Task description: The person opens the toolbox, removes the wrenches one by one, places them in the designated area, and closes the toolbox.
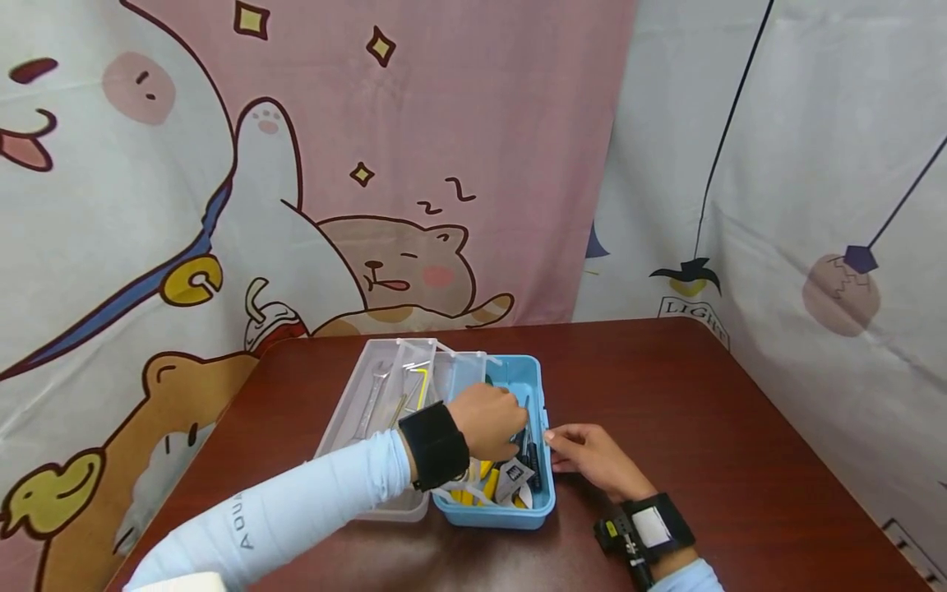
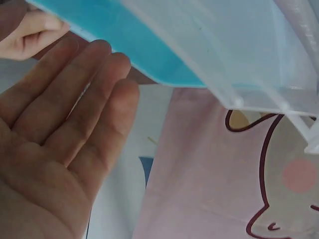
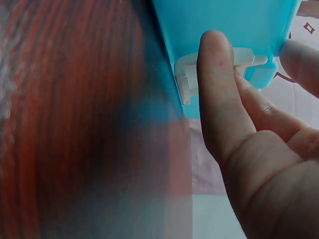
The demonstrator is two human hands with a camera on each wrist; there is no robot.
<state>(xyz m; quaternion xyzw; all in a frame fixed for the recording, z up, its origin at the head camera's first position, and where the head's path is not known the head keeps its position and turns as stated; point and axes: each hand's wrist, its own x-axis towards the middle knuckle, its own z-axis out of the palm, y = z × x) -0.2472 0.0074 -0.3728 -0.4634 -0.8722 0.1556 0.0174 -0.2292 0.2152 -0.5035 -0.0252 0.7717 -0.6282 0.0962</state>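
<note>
A light-blue plastic box (image 1: 543, 493) on the table holds several tools, among them yellow handles (image 1: 490, 483) and a dark-handled tool (image 1: 534, 464). My left hand (image 1: 490, 421) is above the box, hiding part of its contents. In the left wrist view its fingers (image 2: 99, 94) extend almost straight, close to the blue wall, with nothing visible in the palm. My right hand (image 1: 592, 456) is at the box's right side, thumb at the rim. In the right wrist view, its fingers (image 3: 217, 74) touch or overlap a white latch (image 3: 188, 82) on the box's outer wall.
The translucent lid (image 1: 342, 419) lies folded out to the left, with a wrench (image 1: 373, 399) and a yellow hex key (image 1: 422, 386) in it. A grey-white packet (image 1: 512, 478) sits among the tools. The brown table (image 1: 651, 386) meets a printed curtain (image 1: 518, 164) behind.
</note>
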